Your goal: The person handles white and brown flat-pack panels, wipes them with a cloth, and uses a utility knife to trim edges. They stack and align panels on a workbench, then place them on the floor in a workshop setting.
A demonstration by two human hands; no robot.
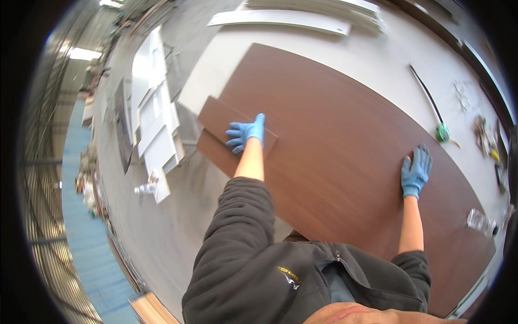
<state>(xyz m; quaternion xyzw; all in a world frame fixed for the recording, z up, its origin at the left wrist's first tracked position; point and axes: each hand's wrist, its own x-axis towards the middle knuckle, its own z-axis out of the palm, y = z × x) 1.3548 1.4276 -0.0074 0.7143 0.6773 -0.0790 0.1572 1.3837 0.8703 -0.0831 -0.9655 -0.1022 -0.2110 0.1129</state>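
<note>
A large brown panel (334, 156) lies flat across the white table (372, 62). On its left end rests a smaller brown board (217, 114), set slightly askew and reaching to the panel's left edge. My left hand (246, 134), in a blue glove, is over the small board with its fingers spread and its thumb apart; it seems to touch the top but grips nothing. Farther right, my right hand (416, 171), also gloved in blue, lies flat on the large panel near its far edge, fingers stretched out.
White boards (280, 20) are stacked at the table's far side. A green tape measure (442, 132) with a dark strip lies beyond the panel. A clear bottle (480, 221) lies at the right. To the left, white panels (156, 124) rest on a stand, with a plastic bottle (144, 189) nearby.
</note>
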